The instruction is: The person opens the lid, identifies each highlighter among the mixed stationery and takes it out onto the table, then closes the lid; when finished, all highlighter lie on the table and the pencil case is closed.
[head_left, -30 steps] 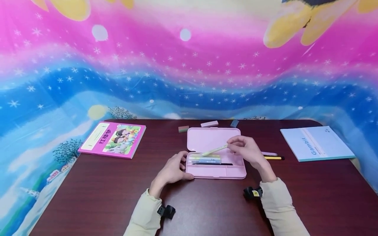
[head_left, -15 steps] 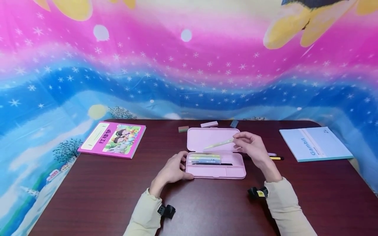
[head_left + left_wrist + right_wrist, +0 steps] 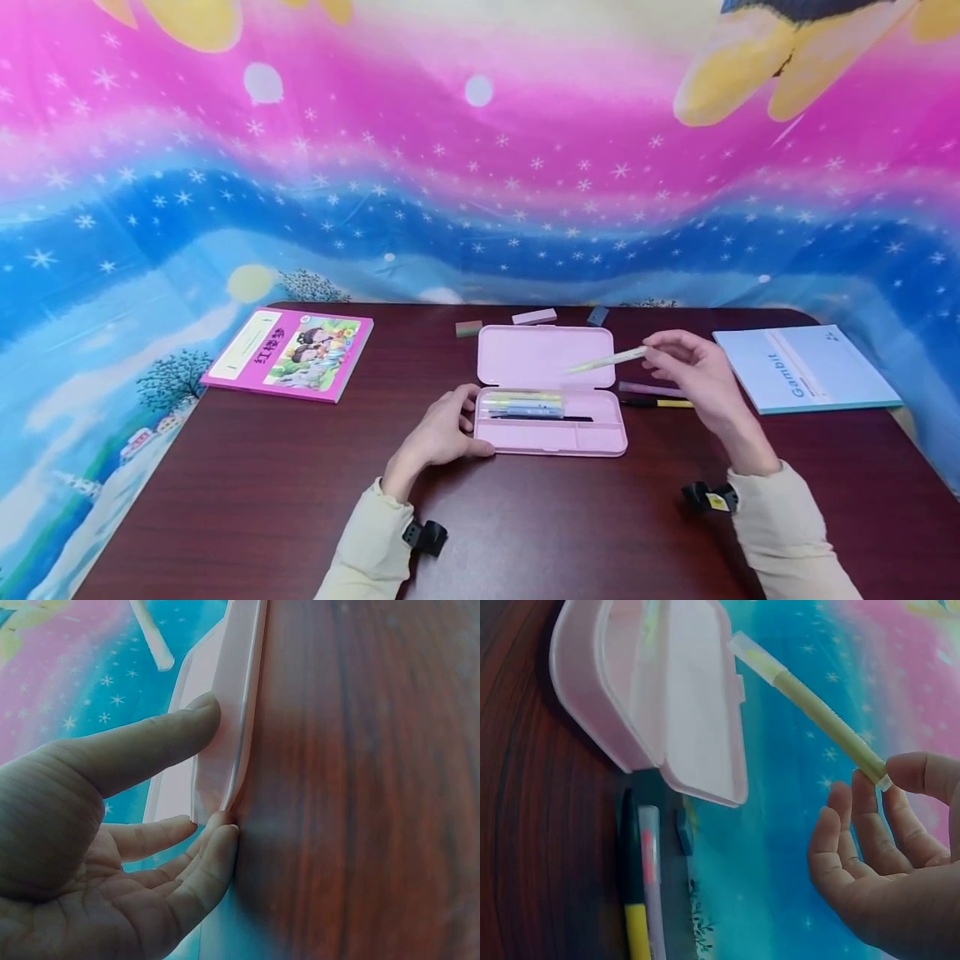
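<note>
A pink pencil case (image 3: 525,437) lies open on the table, its lid laid back, with several pens (image 3: 528,407) in its long compartment. My left hand (image 3: 442,427) holds the case at its left end. In the left wrist view, the thumb presses the front wall and the fingertips touch the corner. My right hand (image 3: 693,377) pinches a yellow highlighter (image 3: 829,724) by its end between thumb and fingers. The highlighter is held in the air right of the lid, its clear-capped end pointing left in the head view.
A black-and-yellow pen (image 3: 675,403) and a purple pen (image 3: 647,388) lie right of the case. Behind the lid are a pink eraser (image 3: 534,317), a brown-green block (image 3: 468,328) and a dark block (image 3: 597,315). A pink book (image 3: 300,354) lies left, a light-blue book (image 3: 802,367) right.
My right hand has moved right with the highlighter, from over the pens in the case to beyond the lid's right edge. The left hand has stayed at the case.
</note>
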`<action>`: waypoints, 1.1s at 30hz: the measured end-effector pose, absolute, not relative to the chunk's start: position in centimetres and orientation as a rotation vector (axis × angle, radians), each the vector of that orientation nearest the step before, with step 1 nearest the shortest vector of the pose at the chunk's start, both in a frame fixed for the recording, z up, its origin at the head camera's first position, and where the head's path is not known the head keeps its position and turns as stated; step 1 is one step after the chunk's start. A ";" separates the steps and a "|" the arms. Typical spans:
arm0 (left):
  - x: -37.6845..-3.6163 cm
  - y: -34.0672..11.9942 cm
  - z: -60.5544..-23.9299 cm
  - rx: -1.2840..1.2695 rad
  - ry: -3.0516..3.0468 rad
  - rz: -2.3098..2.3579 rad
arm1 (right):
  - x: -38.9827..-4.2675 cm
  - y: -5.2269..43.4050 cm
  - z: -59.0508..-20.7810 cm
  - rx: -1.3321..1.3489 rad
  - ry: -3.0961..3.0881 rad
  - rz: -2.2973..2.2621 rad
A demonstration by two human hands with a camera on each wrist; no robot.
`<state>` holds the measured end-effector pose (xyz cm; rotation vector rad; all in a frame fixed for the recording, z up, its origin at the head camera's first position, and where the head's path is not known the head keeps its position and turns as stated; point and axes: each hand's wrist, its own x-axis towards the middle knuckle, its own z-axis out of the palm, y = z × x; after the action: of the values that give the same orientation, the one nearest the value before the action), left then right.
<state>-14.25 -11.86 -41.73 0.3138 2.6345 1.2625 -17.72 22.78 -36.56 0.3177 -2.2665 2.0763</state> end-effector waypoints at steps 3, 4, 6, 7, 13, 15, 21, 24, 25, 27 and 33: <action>-14.3 -11.9 -41.7 0.318 2.638 1.263 | -17.2 23.9 -36.1 0.343 -2.222 2.133; -14.3 -11.9 -41.7 0.321 2.641 1.263 | -17.0 24.3 -36.0 0.350 -2.216 2.139; -14.3 -11.9 -41.7 0.324 2.649 1.260 | -16.6 25.1 -35.8 0.365 -2.214 2.135; -14.3 -12.0 -41.7 0.324 2.651 1.257 | -16.4 25.4 -35.7 0.368 -2.219 2.126; -14.3 -12.0 -41.9 0.322 2.646 1.245 | -15.2 27.5 -36.1 0.318 -2.308 2.028; -14.4 -12.0 -41.9 0.322 2.644 1.241 | -14.9 28.2 -36.6 0.286 -2.340 1.994; -14.4 -11.9 -41.9 0.320 2.645 1.238 | -14.4 29.9 -38.4 0.183 -2.441 1.885; -14.3 -11.9 -41.8 0.312 2.644 1.240 | -14.3 30.7 -38.9 0.148 -2.481 1.848; -14.3 -11.9 -41.7 0.310 2.644 1.240 | -14.2 30.9 -39.1 0.142 -2.494 1.834; -14.3 -11.9 -41.7 0.311 2.642 1.241 | -14.1 31.3 -39.3 0.128 -2.526 1.807; -14.1 -11.8 -41.7 0.309 2.637 1.243 | -14.1 32.6 -39.8 0.132 -2.675 1.593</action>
<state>-14.13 -11.84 -41.68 0.3092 2.6373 1.2429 -14.08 32.57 -39.78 0.1317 -2.6749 1.5934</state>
